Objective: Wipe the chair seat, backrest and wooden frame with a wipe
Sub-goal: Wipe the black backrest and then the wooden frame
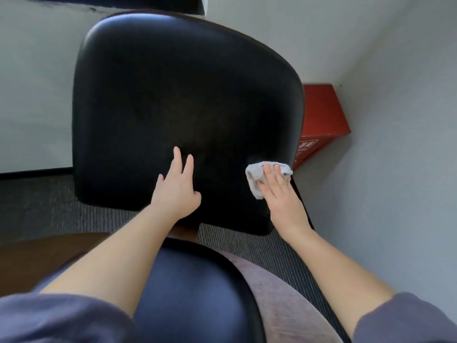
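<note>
Straight-fingered, the right hand presses the crumpled wipe flat against the black backrest at its lower right edge, hemmed by the wall and red box, while the left hand lies flat mid-backrest, fingers pointing up.

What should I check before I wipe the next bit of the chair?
1. Wipe under hand: ok, the right hand presses the grey wipe flat on the black chair seat.
2. Chair steadied: ok, the left hand rests open on the seat.
3. Room to sweep: ok, the wipe sits by the seat's right edge.
4. Path clear: not ok, the left hand lies in the way of a leftward sweep.
5. Wipe clean underneath: cannot tell.
6. Red box beside the chair: ok, apart from both hands.
</note>
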`<action>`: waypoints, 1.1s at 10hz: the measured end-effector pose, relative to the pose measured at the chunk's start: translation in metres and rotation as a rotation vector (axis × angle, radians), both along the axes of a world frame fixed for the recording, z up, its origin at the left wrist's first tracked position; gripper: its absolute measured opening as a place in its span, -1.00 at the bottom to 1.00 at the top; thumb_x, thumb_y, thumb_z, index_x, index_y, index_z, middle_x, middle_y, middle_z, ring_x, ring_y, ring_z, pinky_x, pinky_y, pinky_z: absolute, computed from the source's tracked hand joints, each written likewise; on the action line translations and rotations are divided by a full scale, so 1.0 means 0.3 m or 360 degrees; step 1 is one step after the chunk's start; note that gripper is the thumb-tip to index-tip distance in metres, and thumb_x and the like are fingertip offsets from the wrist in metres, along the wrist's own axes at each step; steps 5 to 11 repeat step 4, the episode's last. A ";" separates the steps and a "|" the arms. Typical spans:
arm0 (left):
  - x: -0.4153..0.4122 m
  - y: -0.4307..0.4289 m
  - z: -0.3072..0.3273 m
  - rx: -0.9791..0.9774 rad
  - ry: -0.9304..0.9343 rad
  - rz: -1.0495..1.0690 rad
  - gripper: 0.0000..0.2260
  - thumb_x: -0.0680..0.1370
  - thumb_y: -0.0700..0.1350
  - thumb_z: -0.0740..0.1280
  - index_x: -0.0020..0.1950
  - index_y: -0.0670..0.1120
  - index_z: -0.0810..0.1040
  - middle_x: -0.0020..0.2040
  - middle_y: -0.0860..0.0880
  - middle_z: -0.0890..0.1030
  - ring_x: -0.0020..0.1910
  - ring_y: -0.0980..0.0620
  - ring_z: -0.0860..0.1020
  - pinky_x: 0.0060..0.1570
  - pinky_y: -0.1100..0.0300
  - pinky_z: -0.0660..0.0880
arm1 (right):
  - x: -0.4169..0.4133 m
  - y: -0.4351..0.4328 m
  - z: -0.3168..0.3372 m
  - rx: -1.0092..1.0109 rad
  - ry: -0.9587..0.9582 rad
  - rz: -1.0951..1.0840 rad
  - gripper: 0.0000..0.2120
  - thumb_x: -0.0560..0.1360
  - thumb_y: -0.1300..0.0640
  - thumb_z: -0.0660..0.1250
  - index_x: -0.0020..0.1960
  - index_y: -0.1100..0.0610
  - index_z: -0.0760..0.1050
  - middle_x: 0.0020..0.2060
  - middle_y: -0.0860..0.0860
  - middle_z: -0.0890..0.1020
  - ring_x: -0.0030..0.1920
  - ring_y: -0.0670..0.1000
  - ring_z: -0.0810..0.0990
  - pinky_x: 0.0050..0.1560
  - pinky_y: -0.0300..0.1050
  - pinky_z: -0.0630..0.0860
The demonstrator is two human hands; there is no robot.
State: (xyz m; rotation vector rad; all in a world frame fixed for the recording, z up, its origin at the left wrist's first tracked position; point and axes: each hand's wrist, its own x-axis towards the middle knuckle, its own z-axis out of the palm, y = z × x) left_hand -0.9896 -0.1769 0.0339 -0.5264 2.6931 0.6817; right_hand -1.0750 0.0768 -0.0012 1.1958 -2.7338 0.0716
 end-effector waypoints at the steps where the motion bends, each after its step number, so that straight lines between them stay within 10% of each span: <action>1: 0.114 0.121 0.003 0.0109 -0.0035 0.0054 -0.38 0.54 -0.14 0.23 0.58 -0.05 0.10 0.60 -0.07 -0.02 0.45 -0.06 0.32 0.49 -0.12 0.11 | 0.087 0.062 0.004 0.0245 -0.0410 -0.0033 -0.29 0.33 0.52 0.28 0.47 0.28 0.27 0.53 0.15 0.17 0.53 0.18 0.11 0.40 0.04 0.37; 2: 0.239 0.263 0.041 0.0081 0.0118 0.0169 -0.53 0.54 -0.18 0.22 0.48 -0.07 0.34 0.49 -0.03 0.34 0.40 -0.04 0.38 0.38 0.02 0.30 | 0.163 0.137 0.056 0.0379 -0.1204 -0.0206 -0.40 0.52 0.41 0.14 0.53 0.12 0.21 0.54 0.09 0.12 0.52 0.14 0.12 0.44 -0.05 0.22; 3: 0.356 0.398 0.102 0.0159 0.0135 0.0284 -0.60 0.54 -0.19 0.22 0.39 -0.07 0.45 0.34 0.02 0.48 0.25 -0.04 0.49 0.22 0.08 0.42 | 0.245 0.195 0.153 0.0308 -0.1803 -0.0463 -0.53 0.55 0.31 0.12 0.41 0.03 0.43 0.23 0.10 0.52 0.13 0.09 0.55 0.05 -0.22 0.41; 4: 0.444 0.518 0.171 0.0364 0.0157 0.0484 -0.62 0.54 -0.18 0.25 0.37 -0.04 0.47 0.33 0.05 0.49 0.23 0.01 0.49 0.19 0.14 0.43 | 0.332 0.230 0.261 -0.0243 -0.2275 -0.0656 -0.74 0.54 0.27 0.20 0.10 0.10 0.62 -0.21 -0.02 0.57 -0.28 -0.10 0.50 -0.24 -0.29 0.40; 11: 0.444 0.518 0.171 0.0364 0.0157 0.0484 -0.62 0.54 -0.18 0.25 0.37 -0.04 0.47 0.33 0.05 0.49 0.23 0.01 0.49 0.19 0.14 0.43 | 0.332 0.230 0.261 -0.0243 -0.2275 -0.0656 -0.74 0.54 0.27 0.20 0.10 0.10 0.62 -0.21 -0.02 0.57 -0.28 -0.10 0.50 -0.24 -0.29 0.40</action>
